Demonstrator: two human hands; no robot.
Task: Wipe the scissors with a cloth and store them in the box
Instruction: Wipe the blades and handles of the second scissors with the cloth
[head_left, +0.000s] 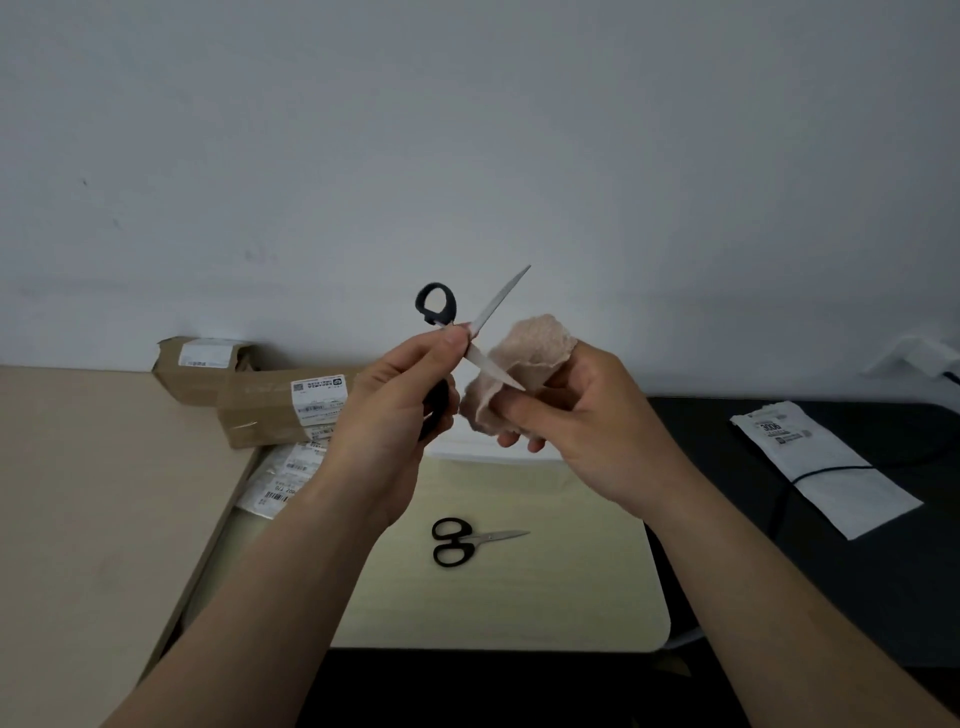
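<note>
My left hand (395, 395) grips a pair of black-handled scissors (500, 291) held up in the air with its blades spread wide. One blade points up and right; the other runs down into a beige cloth (530, 348). My right hand (576, 410) holds that cloth bunched around the lower blade's tip. A second pair of black-handled scissors (457, 540) lies closed on the pale table (519, 597), below my hands. Cardboard boxes (270, 410) stand at the left against the wall.
A beige surface (93, 493) lies to the left and a black surface (779, 519) to the right, with a white labelled bag (831, 473) and a black cable on it. Labelled white packets (280, 478) lie under the boxes. A white wall rises behind.
</note>
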